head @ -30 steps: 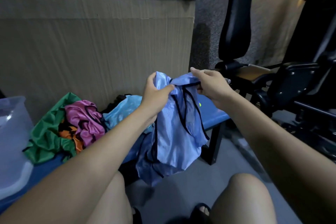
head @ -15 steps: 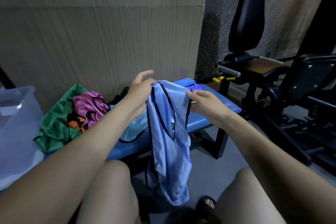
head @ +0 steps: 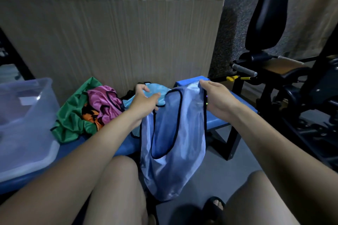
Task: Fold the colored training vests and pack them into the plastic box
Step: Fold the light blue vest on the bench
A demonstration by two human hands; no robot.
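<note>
Both hands, left (head: 146, 101) and right (head: 218, 99), pinch one hanging pale-blue black-trimmed mesh vest (head: 175, 139). Four more vests lie heaped on the blue worktop (head: 217, 120): green (head: 71, 117), magenta (head: 105, 102), orange (head: 89, 113), light-blue (head: 157, 90). One clear plastic box (head: 27, 120); no readable writing.

Ahead of you stands a tall panel of brown corrugated cardboard (head: 113, 38), its creases running upright and one seam crossing it near the top. To its right you see a strip of dark, speckled wall (head: 232, 29), dimly lit. Far right stands a black gym machine (head: 300, 86) with a padded black backrest (head: 268, 7) rising upright and a grey-gripped handle bar (head: 244, 69) pointing left. In front of you runs a blue padded bench (head: 217, 122) on black metal legs (head: 231, 142). Below it the floor (head: 215, 175) is plain grey. The light is low throughout.
</note>
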